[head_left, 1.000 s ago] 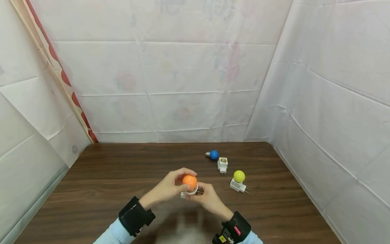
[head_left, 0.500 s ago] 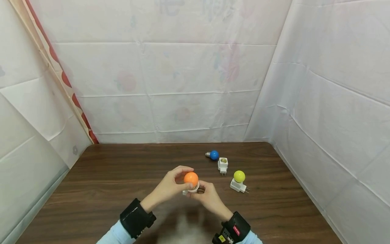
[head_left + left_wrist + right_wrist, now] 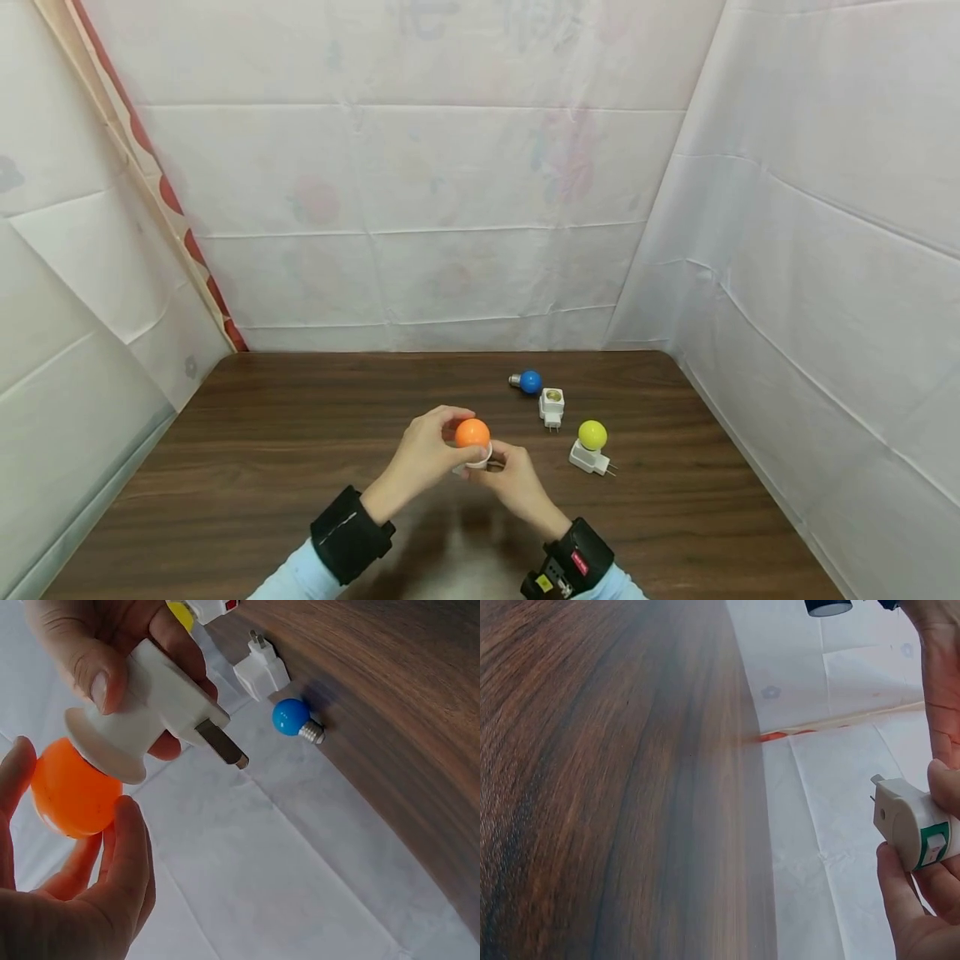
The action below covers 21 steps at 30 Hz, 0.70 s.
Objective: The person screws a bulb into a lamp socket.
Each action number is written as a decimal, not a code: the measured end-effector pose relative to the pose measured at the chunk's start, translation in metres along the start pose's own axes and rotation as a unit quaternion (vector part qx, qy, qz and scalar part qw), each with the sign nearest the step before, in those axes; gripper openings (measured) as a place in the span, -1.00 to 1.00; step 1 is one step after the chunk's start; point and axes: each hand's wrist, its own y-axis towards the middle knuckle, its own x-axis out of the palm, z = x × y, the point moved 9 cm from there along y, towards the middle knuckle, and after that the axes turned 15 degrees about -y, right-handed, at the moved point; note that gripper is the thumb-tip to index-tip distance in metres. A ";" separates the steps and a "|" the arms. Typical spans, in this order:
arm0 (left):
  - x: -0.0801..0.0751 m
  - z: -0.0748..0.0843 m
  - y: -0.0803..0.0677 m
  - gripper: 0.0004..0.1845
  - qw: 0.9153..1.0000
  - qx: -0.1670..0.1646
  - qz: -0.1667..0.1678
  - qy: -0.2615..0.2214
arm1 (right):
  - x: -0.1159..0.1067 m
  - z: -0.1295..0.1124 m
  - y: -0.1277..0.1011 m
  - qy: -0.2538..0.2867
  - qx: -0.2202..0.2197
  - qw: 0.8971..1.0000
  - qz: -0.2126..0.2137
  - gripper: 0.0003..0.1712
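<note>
Over the middle of the table, my left hand (image 3: 423,452) holds an orange bulb (image 3: 472,432) between thumb and fingers. My right hand (image 3: 519,485) grips the white plug-in lamp socket (image 3: 169,694) below it. In the left wrist view, the orange bulb (image 3: 71,791) sits at the socket's flared mouth, its screw base hidden. Metal prongs stick out of the socket's other end. The right wrist view shows a green-framed switch (image 3: 934,844) on the socket's side, with right-hand fingers (image 3: 900,892) against the body.
At the back right, a blue bulb (image 3: 530,382) lies on its side near an unfilled white plug-in socket (image 3: 552,407). A yellow-green bulb (image 3: 592,435) stands in another white socket (image 3: 589,458) to the right. Pale sheets (image 3: 450,208) hang around the dark wooden table (image 3: 300,417).
Both hands have raised the orange bulb and socket slightly away from me, and less of the socket shows in the head view. The things on the table stay put.
</note>
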 end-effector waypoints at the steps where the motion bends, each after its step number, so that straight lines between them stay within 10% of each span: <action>1: 0.000 0.000 0.000 -0.45 1.000 -0.001 -0.001 0.001 | 0.000 0.000 0.000 -0.001 0.000 1.000 0.000 -0.61; 11: 0.003 0.001 0.001 -0.50 0.999 0.023 -0.032 -0.017 | -0.001 -0.001 -0.001 -0.017 -0.001 1.000 -0.008 -0.62; 21: 0.011 -0.004 0.001 -0.51 0.984 0.058 -0.152 -0.074 | 0.009 0.000 -0.006 0.002 -0.012 0.998 -0.066 -0.63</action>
